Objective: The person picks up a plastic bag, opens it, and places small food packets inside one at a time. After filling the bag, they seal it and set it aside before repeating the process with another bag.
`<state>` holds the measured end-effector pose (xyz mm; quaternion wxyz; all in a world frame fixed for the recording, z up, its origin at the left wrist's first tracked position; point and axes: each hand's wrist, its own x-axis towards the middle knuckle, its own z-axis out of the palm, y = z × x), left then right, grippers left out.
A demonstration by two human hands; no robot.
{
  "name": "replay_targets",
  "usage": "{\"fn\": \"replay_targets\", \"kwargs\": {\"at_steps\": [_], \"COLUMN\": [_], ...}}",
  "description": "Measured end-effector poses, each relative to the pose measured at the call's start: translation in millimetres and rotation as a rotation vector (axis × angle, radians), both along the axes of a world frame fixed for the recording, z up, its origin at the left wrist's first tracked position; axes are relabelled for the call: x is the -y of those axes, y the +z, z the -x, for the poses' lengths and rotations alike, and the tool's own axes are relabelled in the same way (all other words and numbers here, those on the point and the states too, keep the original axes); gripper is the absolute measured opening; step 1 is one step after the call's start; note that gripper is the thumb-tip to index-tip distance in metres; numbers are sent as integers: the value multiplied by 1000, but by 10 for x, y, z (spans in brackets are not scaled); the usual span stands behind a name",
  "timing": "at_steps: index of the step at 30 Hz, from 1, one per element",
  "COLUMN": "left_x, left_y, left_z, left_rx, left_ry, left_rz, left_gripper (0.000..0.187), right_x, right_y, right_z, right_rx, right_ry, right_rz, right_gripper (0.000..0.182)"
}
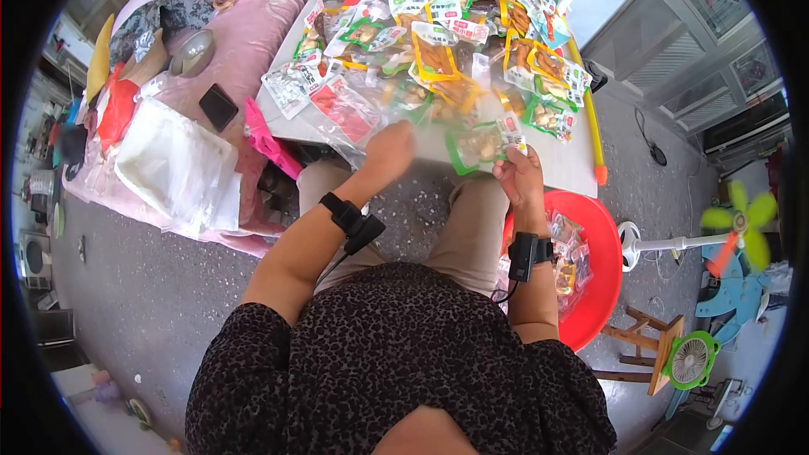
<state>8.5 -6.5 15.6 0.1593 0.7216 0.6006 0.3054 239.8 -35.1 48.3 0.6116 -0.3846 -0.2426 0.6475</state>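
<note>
Green-edged clear food pouch (478,147) sits at the tabletop's (566,167) front edge, toward the right corner. Right hand (520,172): thumb and fingers pinch its white-labelled end. Left hand (390,152): blurred, curled at the front edge near a red-and-clear plastic bag (345,109); cannot tell whether its fingers grip anything. Judgement: a light pinch on the flat sealed margin, off the filling, should hold best; lift clear of the pouch heap (436,55) behind to avoid snagging.
</note>
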Motion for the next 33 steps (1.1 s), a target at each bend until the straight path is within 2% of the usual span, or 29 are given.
{"fn": "replay_targets", "kwargs": {"at_steps": [5, 12, 17, 27, 30, 33], "left_x": [39, 41, -23, -18, 47, 70], "left_y": [79, 111, 158, 119, 153, 122], "left_z": [-43, -84, -37, -19, -76, -127], "left_rx": [23, 109, 129, 56, 3, -35], "left_ry": [-25, 46, 115, 87, 38, 6], "left_rz": [-43, 21, 18, 53, 63, 40], "left_gripper": [13, 15, 15, 16, 16, 15], "right_x": [16, 52, 62, 68, 67, 8], "right_y": [88, 14, 32, -33, -11, -181], "right_z": [385, 689, 622, 504, 591, 705], "right_rx": [52, 84, 95, 160, 49, -100], "right_ry": [33, -92, -38, 83, 25, 40], "right_rz": [-24, 46, 107, 137, 156, 64], "right_gripper": [8, 12, 13, 14, 15, 16]}}
